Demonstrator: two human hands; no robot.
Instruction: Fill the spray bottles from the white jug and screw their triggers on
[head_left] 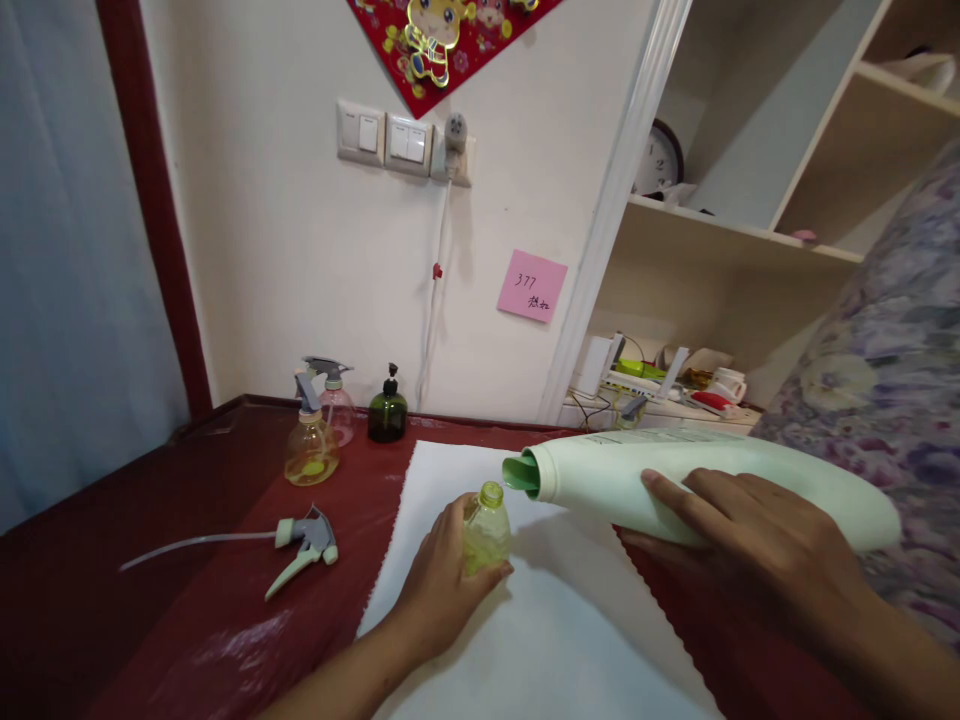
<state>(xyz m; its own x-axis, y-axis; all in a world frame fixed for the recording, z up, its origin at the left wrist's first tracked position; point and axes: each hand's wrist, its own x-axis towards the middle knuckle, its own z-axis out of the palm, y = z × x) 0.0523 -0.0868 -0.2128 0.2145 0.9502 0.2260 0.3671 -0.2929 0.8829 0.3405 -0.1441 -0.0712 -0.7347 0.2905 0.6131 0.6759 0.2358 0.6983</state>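
My left hand point(442, 575) is wrapped around a small yellow see-through bottle point(487, 535) that stands upright with its mouth uncovered. In my right hand point(757, 535) is a large pale green detergent bottle point(600, 465), tipped nearly level. Its green spout point(520, 472) points left and sits just above and right of the small bottle's mouth, apart from it. Whether liquid runs from the spout I cannot make out. Left of my left hand lies a grey and pale green spray trigger head point(306, 545) with its thin tube.
A yellow spray bottle point(311, 450), a pink spray bottle point(339, 410) and a dark green pump bottle point(388, 408) stand at the back left. White paper point(577, 620) covers part of the dark red table point(225, 640). Shelves point(720, 225) and a floral cloth point(877, 330) are at right.
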